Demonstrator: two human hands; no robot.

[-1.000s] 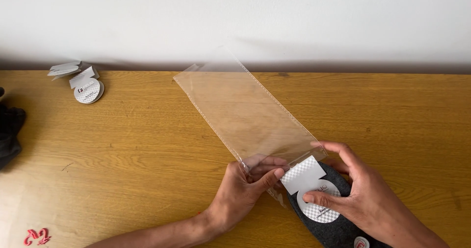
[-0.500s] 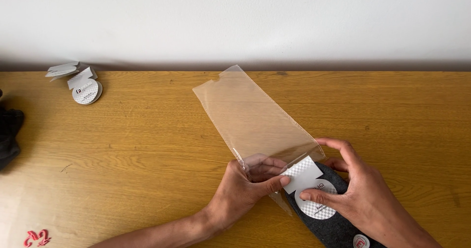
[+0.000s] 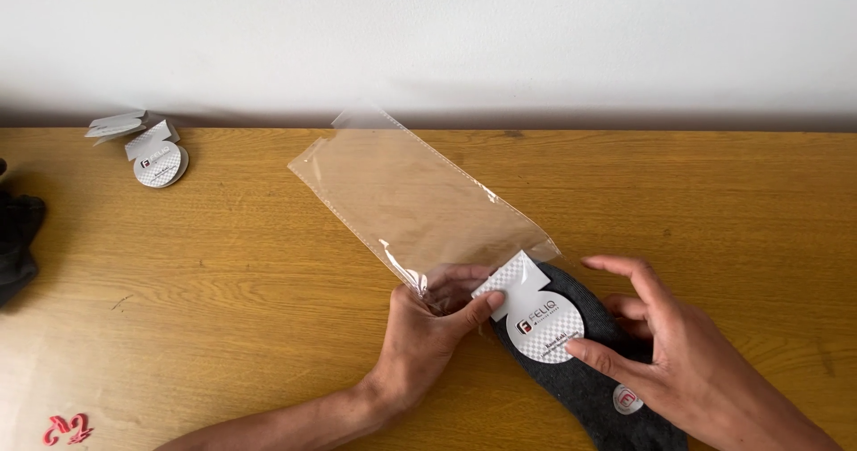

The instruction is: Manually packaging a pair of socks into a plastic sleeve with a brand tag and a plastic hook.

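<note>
A clear plastic bag (image 3: 420, 201) lies slanted across the wooden table (image 3: 223, 263), its open mouth toward me. My left hand (image 3: 428, 330) pinches the bag's mouth, thumb on the white checkered card tag (image 3: 534, 313). That tag is fixed to a dark grey sock (image 3: 594, 380), whose tagged end sits at the bag's mouth. My right hand (image 3: 683, 357) presses on the sock, forefinger at the round part of the tag, other fingers spread.
A small pile of the same white card tags (image 3: 147, 147) lies at the back left by the wall. Dark fabric (image 3: 16, 246) shows at the left edge. A small red piece (image 3: 67, 429) lies at the front left corner.
The sock with its tag has slid up and left toward the bag's mouth. The bag has swung, its far end now further left. My right hand's fingers have spread.
</note>
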